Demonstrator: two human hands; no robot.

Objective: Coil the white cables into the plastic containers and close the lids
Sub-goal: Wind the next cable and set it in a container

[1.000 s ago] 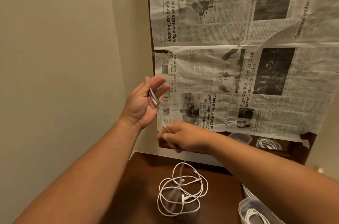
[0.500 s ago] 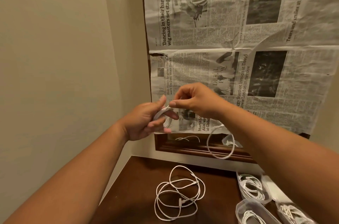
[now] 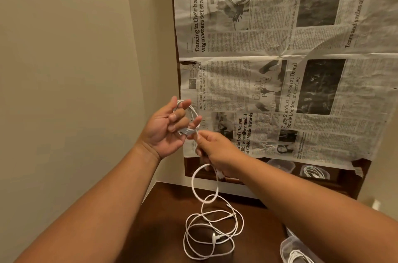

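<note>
Two bare arms are reaching out before a wall. The left hand [image 3: 165,131] is gripping a small coil [image 3: 190,115] of white cable wound round its curled fingers. Just beside and below it, the right hand [image 3: 215,150] is pinching the same cable. Below that hand the cable is hanging in a loop and trailing into a tangle [image 3: 212,234] on a dark table [image 3: 163,219]. Beyond the hands a newspaper [image 3: 280,69] is hanging sideways, reading "'Dancing in their hands': Japan wig masters set stage alive" and "Ziggy Stardust lives on at David Bowie London immersive". "Tears and smiles at tribute" is cut off. Under the right forearm, a container [image 3: 295,249] holding cable is half out of view.
</note>
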